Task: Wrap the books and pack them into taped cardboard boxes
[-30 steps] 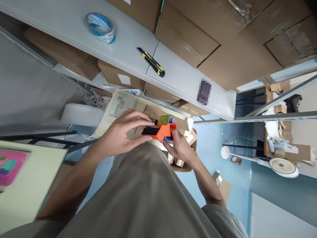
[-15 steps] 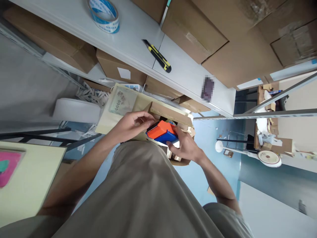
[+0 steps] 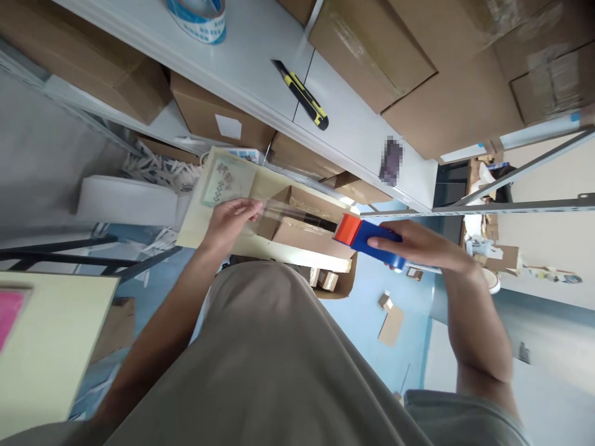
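Observation:
An orange and blue tape dispenser (image 3: 374, 241) is gripped in my right hand (image 3: 416, 243), out past the right end of a small cardboard box (image 3: 309, 238). A strip of clear tape (image 3: 290, 214) runs from it, stretched above the box. My left hand (image 3: 233, 218) is closed in a pinch on the strip's free end, at the box's left side. The box lies on a pale yellow board (image 3: 264, 246), with a dark gap along its top. Whether the tape touches the cardboard I cannot tell.
Above, a grey shelf (image 3: 253, 68) bears a yellow-black utility knife (image 3: 304, 96), a tape roll (image 3: 199, 21) and large cartons (image 3: 372, 49). A lower open carton (image 3: 341, 282) holds small boxes. A white bin (image 3: 125, 201) stands left, near paper strips.
My right hand has carried the tape dispenser rightward, and my left hand has shifted left. Clear tape now spans between them, and the box beneath shows more fully.

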`<action>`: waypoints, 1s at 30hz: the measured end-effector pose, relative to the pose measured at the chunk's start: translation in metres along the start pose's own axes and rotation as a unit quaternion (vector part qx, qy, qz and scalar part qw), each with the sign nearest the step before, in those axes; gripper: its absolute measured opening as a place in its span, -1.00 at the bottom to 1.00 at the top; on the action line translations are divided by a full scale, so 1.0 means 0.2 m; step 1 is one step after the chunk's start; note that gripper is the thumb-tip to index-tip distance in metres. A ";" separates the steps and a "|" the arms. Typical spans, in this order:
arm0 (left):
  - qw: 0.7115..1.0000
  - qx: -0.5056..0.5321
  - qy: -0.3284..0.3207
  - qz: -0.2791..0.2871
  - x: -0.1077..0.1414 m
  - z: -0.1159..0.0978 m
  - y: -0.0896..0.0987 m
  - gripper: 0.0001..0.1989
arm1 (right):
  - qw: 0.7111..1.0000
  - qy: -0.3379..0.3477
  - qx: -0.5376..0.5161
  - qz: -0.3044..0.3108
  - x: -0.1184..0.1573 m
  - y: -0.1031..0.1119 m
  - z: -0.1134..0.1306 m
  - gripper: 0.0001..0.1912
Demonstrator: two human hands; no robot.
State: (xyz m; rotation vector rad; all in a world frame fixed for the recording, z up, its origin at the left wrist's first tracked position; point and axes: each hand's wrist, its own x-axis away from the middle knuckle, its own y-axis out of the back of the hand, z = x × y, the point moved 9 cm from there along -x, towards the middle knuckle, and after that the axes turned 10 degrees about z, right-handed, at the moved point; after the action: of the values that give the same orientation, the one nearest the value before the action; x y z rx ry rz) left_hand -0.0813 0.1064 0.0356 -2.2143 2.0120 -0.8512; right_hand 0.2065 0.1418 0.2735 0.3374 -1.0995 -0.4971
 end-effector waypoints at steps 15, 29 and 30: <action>0.974 0.180 0.134 0.019 -0.21 0.51 0.00 -0.55 | 0.992 0.015 0.124 -0.034 -0.18 0.17 0.31 -0.32; 0.990 0.083 0.112 -0.018 -0.21 0.61 -0.07 -0.50 | 0.967 -0.142 0.208 0.029 -0.26 0.08 0.46 -0.32; 0.994 0.050 0.096 -0.028 -0.21 0.60 -0.07 -0.53 | 0.966 -0.141 0.212 0.031 -0.26 0.08 0.47 -0.32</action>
State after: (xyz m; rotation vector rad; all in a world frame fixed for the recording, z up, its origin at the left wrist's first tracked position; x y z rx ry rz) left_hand -0.0206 0.1083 -0.0778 -2.2212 1.9414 -1.1855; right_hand 0.1061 0.1816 0.2804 0.6186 -1.4920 -0.2524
